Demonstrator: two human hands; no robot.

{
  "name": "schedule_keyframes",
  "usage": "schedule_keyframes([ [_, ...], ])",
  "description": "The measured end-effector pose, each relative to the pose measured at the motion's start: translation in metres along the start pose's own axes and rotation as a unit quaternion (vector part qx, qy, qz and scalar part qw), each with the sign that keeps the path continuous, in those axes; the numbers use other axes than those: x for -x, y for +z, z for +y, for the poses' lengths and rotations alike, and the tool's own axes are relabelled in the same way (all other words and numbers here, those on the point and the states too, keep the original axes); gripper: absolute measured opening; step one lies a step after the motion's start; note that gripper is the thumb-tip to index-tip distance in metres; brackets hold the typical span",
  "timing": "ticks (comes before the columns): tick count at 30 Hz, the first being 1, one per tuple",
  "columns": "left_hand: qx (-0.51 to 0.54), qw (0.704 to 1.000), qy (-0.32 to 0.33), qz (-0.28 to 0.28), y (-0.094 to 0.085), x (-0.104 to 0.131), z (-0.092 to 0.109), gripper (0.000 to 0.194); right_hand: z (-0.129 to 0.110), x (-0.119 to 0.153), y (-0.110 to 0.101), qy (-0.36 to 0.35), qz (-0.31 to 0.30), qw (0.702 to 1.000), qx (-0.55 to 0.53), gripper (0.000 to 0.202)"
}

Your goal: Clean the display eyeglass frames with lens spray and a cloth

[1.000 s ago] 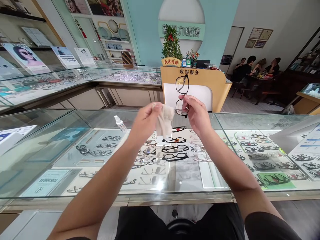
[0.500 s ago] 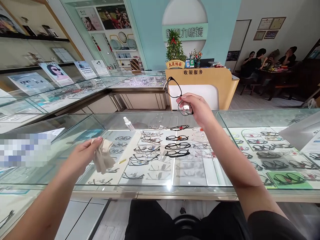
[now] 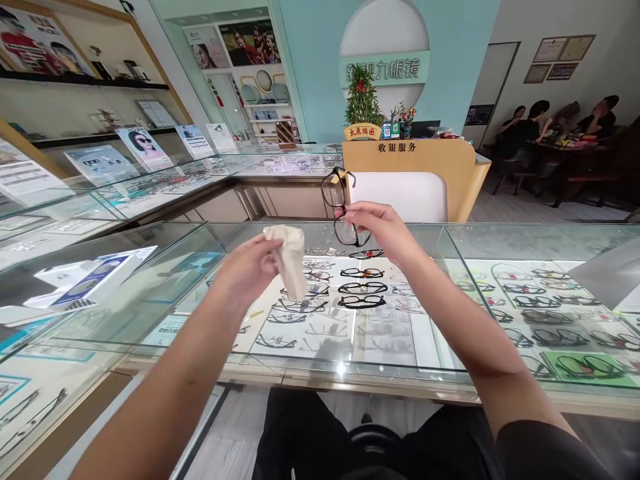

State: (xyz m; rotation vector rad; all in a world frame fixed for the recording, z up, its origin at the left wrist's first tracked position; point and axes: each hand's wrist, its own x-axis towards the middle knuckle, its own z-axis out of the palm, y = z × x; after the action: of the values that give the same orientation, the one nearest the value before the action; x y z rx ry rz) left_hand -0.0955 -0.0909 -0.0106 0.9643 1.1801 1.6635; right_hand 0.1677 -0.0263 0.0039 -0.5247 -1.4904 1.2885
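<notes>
A pair of black-framed glasses (image 3: 334, 190) is pinched at the bridge in my right hand (image 3: 377, 227). They are held up on end above the counter, one lens over the other, with a temple arm sticking out at the top. My left hand (image 3: 249, 267) grips a beige cleaning cloth (image 3: 293, 263), which hangs down from between thumb and fingers. The cloth is to the left of the glasses and apart from them. Below both hands lies the glass display counter (image 3: 300, 360), with rows of spectacle frames (image 3: 363, 288) showing through its top.
An open white-and-blue box (image 3: 93, 280) sits on the counter at the left. Beyond stand another glass case (image 3: 280, 160) and a wooden cashier desk (image 3: 410, 157) bearing a potted plant (image 3: 363, 100). Several people (image 3: 537, 123) sit at a table far right.
My left hand has carried the cloth right and upward, closer to the glasses. The glasses have turned and shifted slightly left and down in view. The camera view has swung a little left.
</notes>
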Motion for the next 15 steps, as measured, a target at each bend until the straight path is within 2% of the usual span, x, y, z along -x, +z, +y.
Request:
schedule_keyframes([
  [3,0.033,0.999,0.030,0.018,0.036,0.002,-0.012,0.036,0.004,0.001,0.005,-0.024,0.007,0.999,0.033,0.018],
  [7,0.003,0.993,0.114,0.030,0.071,0.008,-0.026,0.041,0.014,-0.001,0.007,-0.073,0.043,0.992,0.090,0.028],
  [11,-0.040,0.989,0.139,-0.024,0.090,0.014,-0.039,0.037,0.030,-0.004,0.009,-0.118,0.113,0.977,0.134,0.037],
  [15,-0.077,0.985,0.148,-0.049,0.096,0.021,-0.045,0.033,0.042,-0.003,0.017,-0.164,0.164,0.959,0.166,0.035],
])
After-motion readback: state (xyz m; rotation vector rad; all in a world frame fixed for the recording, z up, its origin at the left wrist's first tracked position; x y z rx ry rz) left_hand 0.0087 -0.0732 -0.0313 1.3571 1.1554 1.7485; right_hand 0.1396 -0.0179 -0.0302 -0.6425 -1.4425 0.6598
